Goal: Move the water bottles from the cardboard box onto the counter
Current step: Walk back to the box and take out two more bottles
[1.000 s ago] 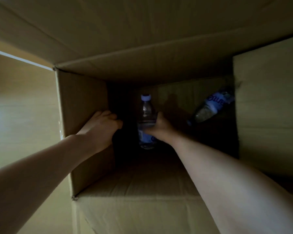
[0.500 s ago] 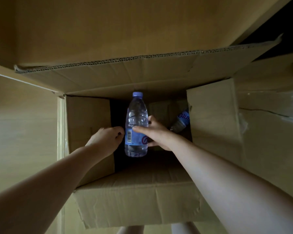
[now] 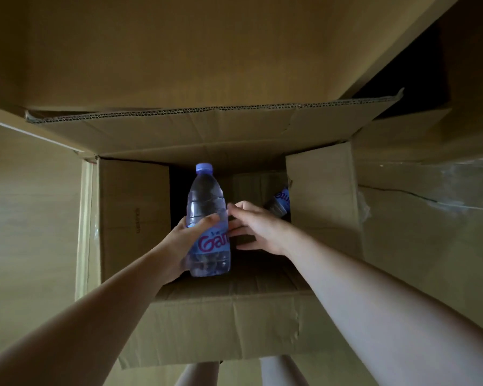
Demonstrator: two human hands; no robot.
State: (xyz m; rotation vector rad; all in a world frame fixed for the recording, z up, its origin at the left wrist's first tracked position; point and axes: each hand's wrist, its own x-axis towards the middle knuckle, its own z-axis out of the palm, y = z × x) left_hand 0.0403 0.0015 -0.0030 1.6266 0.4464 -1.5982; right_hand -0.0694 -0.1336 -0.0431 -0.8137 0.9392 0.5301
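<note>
A clear water bottle (image 3: pixel 208 218) with a blue cap and blue label is held upright above the mouth of the open cardboard box (image 3: pixel 234 324). My left hand (image 3: pixel 179 243) grips it round the label, thumb across the front. My right hand (image 3: pixel 255 227) sits just right of the bottle with fingers extended, fingertips touching its side. A second bottle (image 3: pixel 280 203) lies tilted deep in the box, partly hidden behind the right flap.
The box flaps stand open: the far flap (image 3: pixel 207 129), the left flap (image 3: pixel 134 213) and the right flap (image 3: pixel 321 201). More cardboard and clear plastic film (image 3: pixel 435 190) lie to the right. A pale wooden surface (image 3: pixel 25 204) runs along the left.
The bottle has come up out of the box. It passed from my right hand to my left hand, which left the box's left flap and now grips the bottle.
</note>
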